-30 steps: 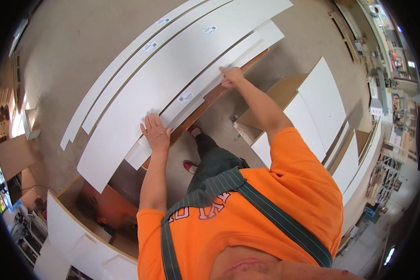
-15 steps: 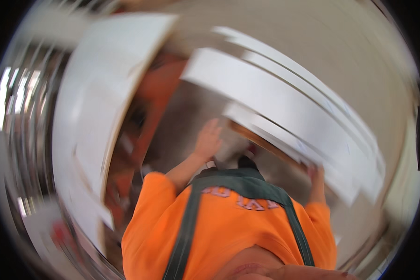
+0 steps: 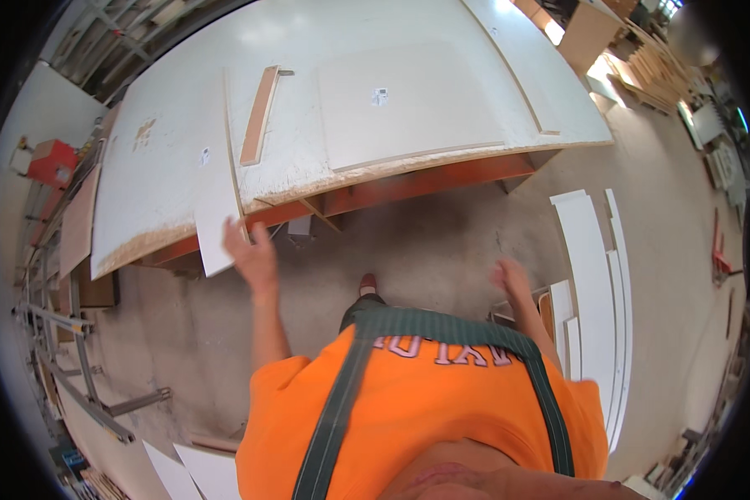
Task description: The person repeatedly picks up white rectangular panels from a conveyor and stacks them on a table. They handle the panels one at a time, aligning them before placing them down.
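White panel (image 3: 212,237) is lying on the worktable (image 3: 296,125), near end overhanging; left hand (image 3: 254,257) is showing spread fingers at that end, contact unclear. Right hand (image 3: 515,279) is hanging blurred, grip impossible to tell, long white boards (image 3: 589,267) lying farther right

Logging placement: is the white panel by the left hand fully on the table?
Only partly: the white panel overhangs the table at the near edge.

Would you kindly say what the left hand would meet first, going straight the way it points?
Probably the white panel jutting over the edge of the table; whether the left hand touches it is unclear.
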`<action>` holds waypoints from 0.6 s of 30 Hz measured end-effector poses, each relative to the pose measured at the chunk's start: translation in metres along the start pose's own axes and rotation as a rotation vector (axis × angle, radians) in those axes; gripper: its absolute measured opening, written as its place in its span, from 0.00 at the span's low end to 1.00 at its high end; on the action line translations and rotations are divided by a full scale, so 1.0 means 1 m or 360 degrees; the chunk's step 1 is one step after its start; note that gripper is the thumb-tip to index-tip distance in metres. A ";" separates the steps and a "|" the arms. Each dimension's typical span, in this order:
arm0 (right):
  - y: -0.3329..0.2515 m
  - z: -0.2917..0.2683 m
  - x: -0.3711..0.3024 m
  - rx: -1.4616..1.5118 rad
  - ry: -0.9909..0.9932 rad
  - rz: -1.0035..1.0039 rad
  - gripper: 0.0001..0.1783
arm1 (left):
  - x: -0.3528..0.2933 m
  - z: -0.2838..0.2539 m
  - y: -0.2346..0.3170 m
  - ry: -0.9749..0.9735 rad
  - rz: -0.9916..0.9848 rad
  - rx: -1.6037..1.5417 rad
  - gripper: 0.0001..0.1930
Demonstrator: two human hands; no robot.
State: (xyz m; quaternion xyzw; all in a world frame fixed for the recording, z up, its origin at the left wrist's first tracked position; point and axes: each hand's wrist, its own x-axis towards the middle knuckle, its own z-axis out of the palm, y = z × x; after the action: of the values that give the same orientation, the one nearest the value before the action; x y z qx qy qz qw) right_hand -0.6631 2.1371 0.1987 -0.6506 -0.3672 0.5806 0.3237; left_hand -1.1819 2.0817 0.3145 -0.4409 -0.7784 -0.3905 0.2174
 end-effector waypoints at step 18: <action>-0.235 0.103 0.210 -0.1880 0.0976 -0.0782 0.35 | 0.052 0.176 0.055 -0.1437 -0.1198 -0.1607 0.29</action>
State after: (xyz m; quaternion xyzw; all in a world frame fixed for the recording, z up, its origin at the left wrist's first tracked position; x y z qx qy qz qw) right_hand -0.7773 2.4378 0.2774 -0.7499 -0.6491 -0.0147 0.1270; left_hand -1.1611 2.2657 0.2673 -0.3089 -0.6166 -0.5280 -0.4957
